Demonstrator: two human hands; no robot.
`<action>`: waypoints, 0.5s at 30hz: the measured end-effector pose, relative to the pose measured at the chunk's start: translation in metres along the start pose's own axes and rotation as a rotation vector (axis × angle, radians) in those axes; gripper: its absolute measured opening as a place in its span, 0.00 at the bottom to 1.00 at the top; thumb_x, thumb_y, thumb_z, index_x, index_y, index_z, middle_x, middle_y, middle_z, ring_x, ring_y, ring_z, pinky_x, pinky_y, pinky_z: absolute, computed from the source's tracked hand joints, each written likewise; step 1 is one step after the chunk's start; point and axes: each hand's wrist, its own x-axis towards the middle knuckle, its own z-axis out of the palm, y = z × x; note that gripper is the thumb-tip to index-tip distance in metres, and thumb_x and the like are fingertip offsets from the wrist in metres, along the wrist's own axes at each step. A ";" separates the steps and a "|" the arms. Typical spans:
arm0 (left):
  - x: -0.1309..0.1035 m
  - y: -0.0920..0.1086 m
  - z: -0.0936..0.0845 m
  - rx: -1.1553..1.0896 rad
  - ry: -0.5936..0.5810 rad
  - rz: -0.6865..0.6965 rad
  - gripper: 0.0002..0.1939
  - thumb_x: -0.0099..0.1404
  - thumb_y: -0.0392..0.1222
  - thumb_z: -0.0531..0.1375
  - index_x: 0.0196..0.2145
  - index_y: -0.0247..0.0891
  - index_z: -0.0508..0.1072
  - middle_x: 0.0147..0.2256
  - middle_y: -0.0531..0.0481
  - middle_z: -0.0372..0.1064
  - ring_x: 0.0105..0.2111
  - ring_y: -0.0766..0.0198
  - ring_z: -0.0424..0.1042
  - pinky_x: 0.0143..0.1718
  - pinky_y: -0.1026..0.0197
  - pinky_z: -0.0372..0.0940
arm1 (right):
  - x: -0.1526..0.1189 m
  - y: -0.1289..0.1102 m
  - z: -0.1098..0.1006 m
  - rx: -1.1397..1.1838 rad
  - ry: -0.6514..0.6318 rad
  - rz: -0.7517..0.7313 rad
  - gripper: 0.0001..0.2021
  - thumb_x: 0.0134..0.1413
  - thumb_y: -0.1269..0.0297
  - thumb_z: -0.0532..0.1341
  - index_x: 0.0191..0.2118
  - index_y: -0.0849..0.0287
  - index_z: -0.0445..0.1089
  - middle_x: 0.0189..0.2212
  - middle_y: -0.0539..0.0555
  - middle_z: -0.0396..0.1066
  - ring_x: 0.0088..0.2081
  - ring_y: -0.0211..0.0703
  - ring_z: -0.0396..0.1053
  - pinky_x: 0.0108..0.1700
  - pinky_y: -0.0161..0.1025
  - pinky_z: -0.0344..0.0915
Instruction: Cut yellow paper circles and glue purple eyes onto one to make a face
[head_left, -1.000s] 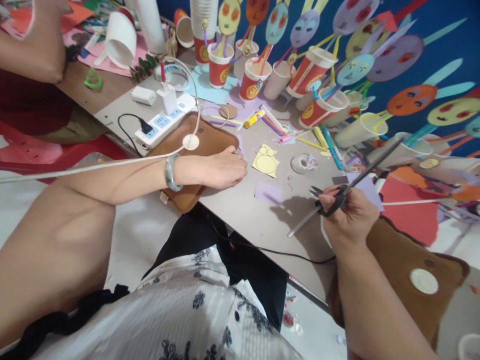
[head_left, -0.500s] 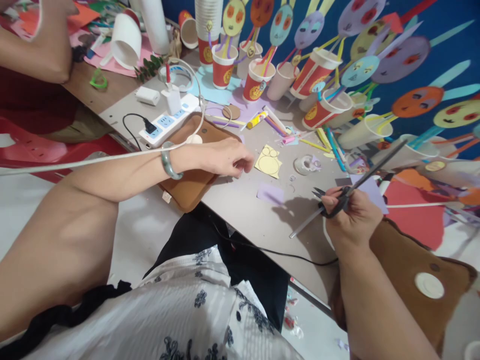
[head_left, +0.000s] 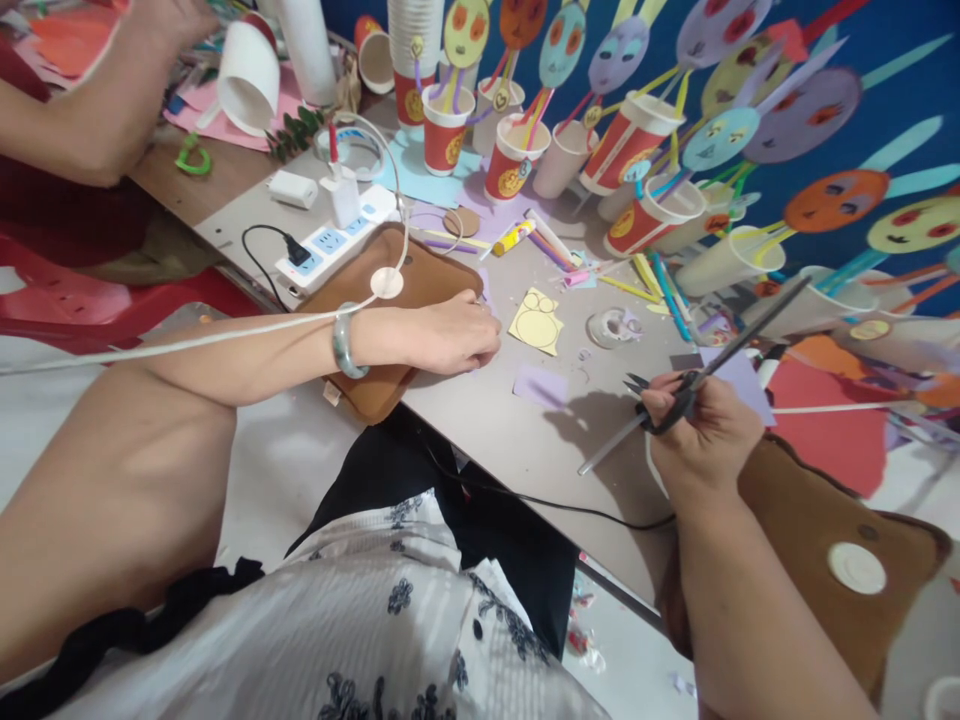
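Note:
My left hand rests with curled fingers at the right edge of a brown cushioned pad; whatever its fingers may hold is hidden. My right hand is closed around black-handled scissors, their short tips pointing left. The same hand also grips a long thin grey stick that slants across the scissors toward the table. Between my hands lie a yellow paper piece with drawn circles, a small purple paper piece and a clear tape roll.
Paper cups with rabbit-faced figures line the back. A white power strip and a cable are at left. Another person's arm reaches in at upper left. Red paper and a second brown pad lie at right.
My left hand has lowered slightly toward the table, its fingers curling in more. The other person's arm at upper left has moved. My right hand stays in place with the scissors and stick.

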 end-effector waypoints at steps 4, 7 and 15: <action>-0.002 -0.004 0.002 -0.037 0.002 0.013 0.07 0.65 0.35 0.58 0.34 0.37 0.76 0.37 0.47 0.76 0.38 0.60 0.68 0.44 0.55 0.48 | 0.000 0.000 0.000 -0.015 -0.004 0.009 0.21 0.50 0.41 0.64 0.24 0.55 0.69 0.22 0.53 0.71 0.28 0.46 0.68 0.36 0.45 0.63; -0.002 -0.001 0.000 -0.023 -0.007 0.018 0.05 0.65 0.35 0.59 0.33 0.36 0.75 0.37 0.46 0.75 0.38 0.59 0.68 0.44 0.55 0.48 | -0.001 -0.001 0.000 -0.026 -0.008 0.015 0.22 0.50 0.40 0.64 0.25 0.55 0.70 0.23 0.53 0.71 0.29 0.46 0.68 0.36 0.45 0.63; -0.002 0.005 0.002 0.036 -0.025 0.041 0.09 0.67 0.33 0.55 0.30 0.35 0.73 0.36 0.45 0.74 0.33 0.62 0.65 0.40 0.55 0.51 | -0.001 0.000 0.000 0.014 -0.002 -0.042 0.16 0.52 0.48 0.66 0.25 0.56 0.71 0.23 0.52 0.72 0.28 0.44 0.66 0.35 0.43 0.62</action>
